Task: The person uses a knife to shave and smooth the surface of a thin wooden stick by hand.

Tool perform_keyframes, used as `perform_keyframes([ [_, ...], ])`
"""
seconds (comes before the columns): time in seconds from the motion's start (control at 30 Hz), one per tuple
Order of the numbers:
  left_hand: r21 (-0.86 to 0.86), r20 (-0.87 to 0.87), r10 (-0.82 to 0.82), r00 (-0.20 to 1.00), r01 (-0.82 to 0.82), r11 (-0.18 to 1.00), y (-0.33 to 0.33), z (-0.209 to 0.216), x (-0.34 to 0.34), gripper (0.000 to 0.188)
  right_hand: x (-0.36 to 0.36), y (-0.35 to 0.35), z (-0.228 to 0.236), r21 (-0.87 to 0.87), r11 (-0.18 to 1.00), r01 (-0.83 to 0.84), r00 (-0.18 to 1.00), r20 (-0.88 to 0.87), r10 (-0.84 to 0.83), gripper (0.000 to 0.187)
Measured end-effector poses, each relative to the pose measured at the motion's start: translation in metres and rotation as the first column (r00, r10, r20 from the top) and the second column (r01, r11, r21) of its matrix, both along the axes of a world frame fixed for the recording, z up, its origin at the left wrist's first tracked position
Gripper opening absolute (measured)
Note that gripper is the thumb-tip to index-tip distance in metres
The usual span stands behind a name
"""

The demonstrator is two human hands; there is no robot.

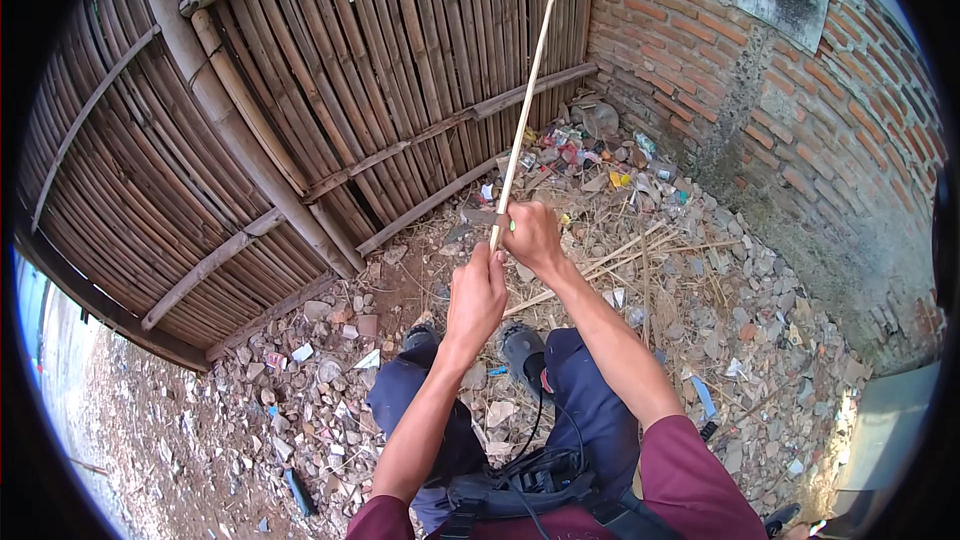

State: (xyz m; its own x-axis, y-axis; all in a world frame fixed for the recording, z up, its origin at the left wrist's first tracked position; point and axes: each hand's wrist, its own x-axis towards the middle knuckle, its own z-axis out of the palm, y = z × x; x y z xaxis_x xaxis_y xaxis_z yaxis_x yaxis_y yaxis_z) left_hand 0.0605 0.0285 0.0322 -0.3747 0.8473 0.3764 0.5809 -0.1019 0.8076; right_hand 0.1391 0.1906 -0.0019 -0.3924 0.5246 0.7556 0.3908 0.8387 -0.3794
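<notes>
A long pale strip of bamboo or wood (528, 100) slants up and away from me. My left hand (476, 295) is closed around its near end, thumb along the strip. Just above it, my right hand (533, 238) grips a knife, its fingers wrapped round the mostly hidden handle, where a bit of bright green shows. The knife's dark, short blade (482, 217) lies across the strip and points left. Blade and strip appear to touch. Below my hands are my bent knees and dark shoes (522, 355).
A bamboo slat wall (400, 60) with thick poles stands ahead and left. On the right rises a brick wall (700, 70). Stones and litter (600, 155) cover the ground, and several thin pale strips (625, 258) lie right of my hands. A black cable (540, 420) hangs at my lap.
</notes>
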Motion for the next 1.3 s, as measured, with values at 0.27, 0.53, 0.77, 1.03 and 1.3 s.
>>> perform_keyframes([
  [0.27,-0.025,-0.135,0.084,0.987,-0.088,0.996,0.005,-0.01,0.006,0.016,-0.003,-0.004,0.003,-0.041,0.998,0.038,0.999,-0.007,-0.039,0.034],
  [0.53,-0.081,-0.262,0.135,0.955,-0.161,0.984,-0.004,0.001,0.012,0.017,-0.008,0.004,0.012,-0.066,0.996,0.06,0.992,-0.103,-0.067,0.025],
  [0.77,-0.122,-0.379,0.142,0.914,-0.202,0.972,-0.015,0.002,0.012,0.018,-0.012,0.006,0.008,-0.058,0.996,0.071,0.986,-0.144,-0.079,0.02],
  [1.03,-0.158,-0.343,0.039,0.939,-0.098,0.983,-0.05,-0.01,0.03,0.016,0.017,0.051,0.016,-0.348,0.903,0.25,0.924,-0.193,-0.33,0.021],
  [1.3,-0.109,-0.138,-0.062,0.988,0.047,0.993,-0.057,-0.018,0.022,0.017,0.029,0.038,0.021,-0.209,0.964,0.162,0.937,-0.273,-0.216,0.025],
])
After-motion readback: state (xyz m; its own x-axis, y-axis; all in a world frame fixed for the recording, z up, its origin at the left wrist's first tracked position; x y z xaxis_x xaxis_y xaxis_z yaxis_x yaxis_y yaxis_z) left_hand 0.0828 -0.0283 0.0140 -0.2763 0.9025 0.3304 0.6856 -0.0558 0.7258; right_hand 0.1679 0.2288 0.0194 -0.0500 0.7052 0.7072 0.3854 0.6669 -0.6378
